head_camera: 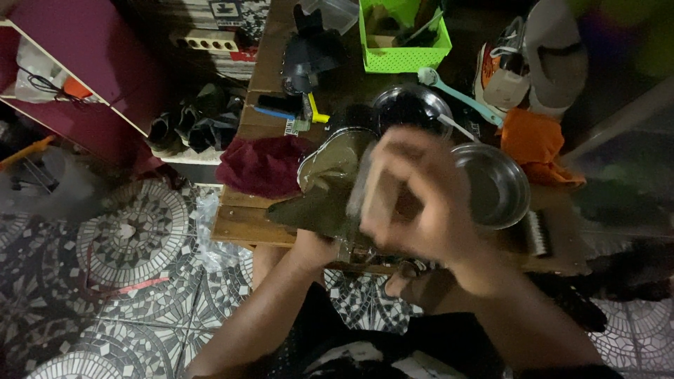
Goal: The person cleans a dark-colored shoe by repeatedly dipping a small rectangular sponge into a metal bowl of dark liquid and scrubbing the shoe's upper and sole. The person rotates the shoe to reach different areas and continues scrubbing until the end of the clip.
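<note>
**A:** What does each hand hold in the head view?

**B:** The right hand (414, 200), blurred, is raised over the middle of the wooden table (242, 217); its fingers curl as if around something small, but the blur hides what, so whether it grips cannot be told. The left hand (314, 247) comes up from below the table edge and is closed on the underside of an olive-brown shoe (330, 184), which it holds tilted over the near edge of the table, sole side toward the person.

**A:** What lies around the shoe?

**B:** Just left of it, a dark red cloth (263, 165) rests on the table. To the right stands a shallow metal bowl (495, 186), partly covered by the right hand; behind it a dark round container (411, 109) and a pale teal long-handled brush (456, 95). At the far edge sits a bright green perforated basket (404, 42). An orange cloth (537, 144) lies at the right, near a pale sneaker (540, 60).

**A:** And below the table?

**B:** A mosaic-patterned tiled floor (126, 238), with dark shoes (189, 126) on a low shelf at the left
</note>
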